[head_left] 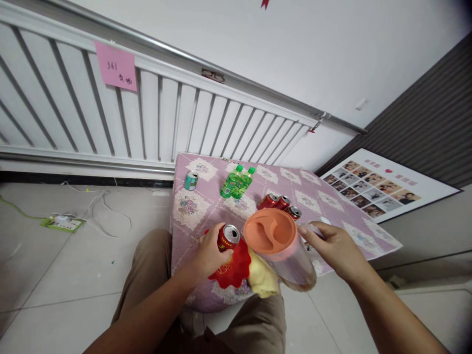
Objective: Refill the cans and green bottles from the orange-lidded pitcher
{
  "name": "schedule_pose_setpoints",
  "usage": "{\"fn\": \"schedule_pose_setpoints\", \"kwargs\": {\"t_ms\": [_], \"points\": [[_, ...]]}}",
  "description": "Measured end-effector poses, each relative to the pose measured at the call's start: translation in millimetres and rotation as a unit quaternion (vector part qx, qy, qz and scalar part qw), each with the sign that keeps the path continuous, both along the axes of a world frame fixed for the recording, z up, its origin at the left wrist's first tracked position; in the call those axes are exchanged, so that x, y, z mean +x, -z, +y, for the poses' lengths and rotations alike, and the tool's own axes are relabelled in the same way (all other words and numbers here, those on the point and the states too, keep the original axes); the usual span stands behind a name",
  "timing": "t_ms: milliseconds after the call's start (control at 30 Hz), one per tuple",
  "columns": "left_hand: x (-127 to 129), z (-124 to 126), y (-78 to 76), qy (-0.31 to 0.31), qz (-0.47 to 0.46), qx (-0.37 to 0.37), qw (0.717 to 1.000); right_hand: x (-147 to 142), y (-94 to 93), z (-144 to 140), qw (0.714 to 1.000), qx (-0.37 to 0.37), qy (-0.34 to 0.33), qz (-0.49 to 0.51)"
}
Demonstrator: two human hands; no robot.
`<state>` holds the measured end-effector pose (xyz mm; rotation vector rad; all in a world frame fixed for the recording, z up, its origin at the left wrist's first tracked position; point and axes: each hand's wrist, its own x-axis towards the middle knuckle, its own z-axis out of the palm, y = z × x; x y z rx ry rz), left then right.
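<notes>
— What colours do I have in front of me?
— A red can (pixel 229 236) on a red and yellow cloth (pixel 243 270), and a clear jug with an orange lid (pixel 270 231).
— And farther off?
— Two green bottles (pixel 236 182), a teal can (pixel 191 180), more red cans (pixel 280 202), all on a pink floral tablecloth (pixel 206 206).

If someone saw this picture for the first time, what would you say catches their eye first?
Probably the clear pitcher with its orange lid, held at the table's near edge by the right hand on its handle. Beside it, the left hand grips an opened red can above a red and yellow cloth. Farther back on the pink floral tablecloth stand two green bottles and three more red cans.
</notes>
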<state>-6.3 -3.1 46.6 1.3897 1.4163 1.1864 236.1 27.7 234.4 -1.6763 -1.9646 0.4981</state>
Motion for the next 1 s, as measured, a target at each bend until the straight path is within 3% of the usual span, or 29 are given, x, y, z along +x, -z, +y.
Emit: {"fn": "schedule_pose_setpoints", "kwargs": {"t_ms": [1000], "points": [[4, 3, 19.5, -0.005, -0.006, 0.016, 1.000, -16, 0.0, 13, 0.996, 0.000, -0.041, -0.085]]}}
